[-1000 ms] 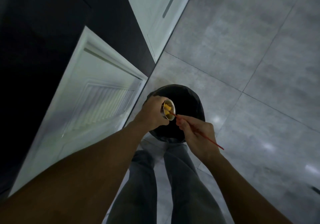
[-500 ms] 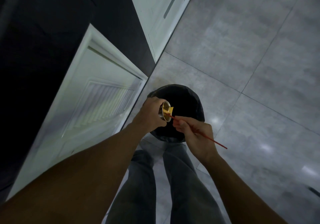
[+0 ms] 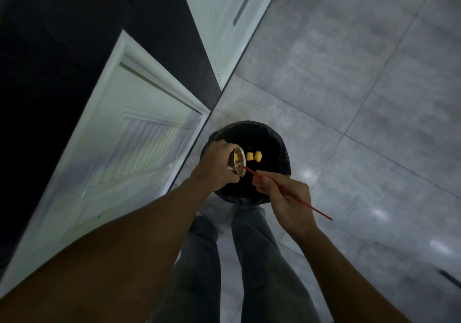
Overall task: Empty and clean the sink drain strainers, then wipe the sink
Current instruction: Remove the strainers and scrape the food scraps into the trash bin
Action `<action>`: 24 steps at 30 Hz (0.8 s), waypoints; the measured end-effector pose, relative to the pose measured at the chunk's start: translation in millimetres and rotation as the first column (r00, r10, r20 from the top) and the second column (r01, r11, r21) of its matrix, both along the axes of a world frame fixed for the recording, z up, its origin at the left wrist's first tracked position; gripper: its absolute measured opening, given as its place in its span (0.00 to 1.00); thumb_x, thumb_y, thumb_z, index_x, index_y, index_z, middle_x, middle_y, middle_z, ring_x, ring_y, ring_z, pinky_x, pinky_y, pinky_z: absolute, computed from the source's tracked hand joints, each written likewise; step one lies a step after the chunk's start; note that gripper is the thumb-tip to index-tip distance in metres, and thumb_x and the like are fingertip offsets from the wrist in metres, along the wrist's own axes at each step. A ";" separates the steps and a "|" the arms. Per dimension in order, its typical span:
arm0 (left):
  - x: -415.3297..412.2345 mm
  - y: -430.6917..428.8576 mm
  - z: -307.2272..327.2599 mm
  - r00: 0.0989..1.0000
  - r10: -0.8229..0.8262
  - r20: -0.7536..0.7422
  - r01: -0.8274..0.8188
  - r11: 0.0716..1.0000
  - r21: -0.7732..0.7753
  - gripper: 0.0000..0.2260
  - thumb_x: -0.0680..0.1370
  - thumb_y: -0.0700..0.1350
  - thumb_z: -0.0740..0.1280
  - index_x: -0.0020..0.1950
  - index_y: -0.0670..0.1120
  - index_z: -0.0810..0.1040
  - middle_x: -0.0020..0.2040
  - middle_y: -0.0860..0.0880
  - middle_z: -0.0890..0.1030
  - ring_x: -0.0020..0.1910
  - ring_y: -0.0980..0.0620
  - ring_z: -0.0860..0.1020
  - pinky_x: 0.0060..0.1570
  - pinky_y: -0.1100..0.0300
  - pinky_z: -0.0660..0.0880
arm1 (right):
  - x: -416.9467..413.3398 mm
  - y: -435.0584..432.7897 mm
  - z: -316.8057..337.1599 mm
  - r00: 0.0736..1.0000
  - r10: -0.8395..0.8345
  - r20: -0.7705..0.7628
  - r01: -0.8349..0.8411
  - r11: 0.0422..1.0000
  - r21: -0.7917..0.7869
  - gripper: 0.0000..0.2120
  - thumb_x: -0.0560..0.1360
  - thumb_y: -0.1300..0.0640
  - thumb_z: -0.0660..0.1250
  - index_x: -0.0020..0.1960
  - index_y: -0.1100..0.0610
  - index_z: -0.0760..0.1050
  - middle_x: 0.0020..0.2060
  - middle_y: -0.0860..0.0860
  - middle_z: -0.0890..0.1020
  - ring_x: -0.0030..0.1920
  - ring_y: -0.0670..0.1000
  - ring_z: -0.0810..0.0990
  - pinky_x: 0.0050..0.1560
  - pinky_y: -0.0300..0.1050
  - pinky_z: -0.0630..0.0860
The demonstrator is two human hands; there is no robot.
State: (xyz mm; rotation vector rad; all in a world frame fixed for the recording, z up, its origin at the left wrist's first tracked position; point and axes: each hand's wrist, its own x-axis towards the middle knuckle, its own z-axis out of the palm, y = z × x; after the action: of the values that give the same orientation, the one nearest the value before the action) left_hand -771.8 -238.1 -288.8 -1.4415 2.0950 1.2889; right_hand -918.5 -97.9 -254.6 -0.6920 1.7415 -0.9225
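My left hand (image 3: 216,165) grips a small metal sink strainer (image 3: 238,161), tipped on its side with its mouth facing right over a black-lined trash bin (image 3: 272,135). My right hand (image 3: 284,197) pinches a thin red stick (image 3: 306,204) whose tip pokes into the strainer's lower rim. Two yellow food pieces (image 3: 254,156) are in the air just right of the strainer, over the bin's dark opening. A little yellow still shows inside the strainer.
The bin stands on a grey tiled floor (image 3: 374,98) in front of my legs (image 3: 224,260). An open white cabinet door (image 3: 119,148) juts out on the left beside a dark cabinet interior. More white cabinet fronts (image 3: 232,23) run along the top.
The stick has pushed the yellow pieces out of the strainer; they now fall toward the bin. The strainer has tipped further sideways. Both hands stay over the bin.
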 end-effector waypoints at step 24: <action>-1.4 1.0 -1.3 0.996 -0.065 0.053 0.066 0.998 -0.015 0.32 0.68 0.44 0.79 0.70 0.45 0.73 0.66 0.44 0.73 0.68 0.45 0.69 0.69 0.48 0.71 | 2.2 -3.5 -18.4 0.991 0.127 -0.035 -0.127 0.992 0.020 0.09 0.82 0.56 0.66 0.58 0.48 0.83 0.51 0.48 0.87 0.54 0.47 0.86 0.57 0.53 0.83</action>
State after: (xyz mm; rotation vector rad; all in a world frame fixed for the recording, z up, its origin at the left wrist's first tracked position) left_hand -773.2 -237.1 -290.1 -1.3855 2.1059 1.1991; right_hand -916.3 -101.3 -273.0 -0.8027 1.7138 -0.8111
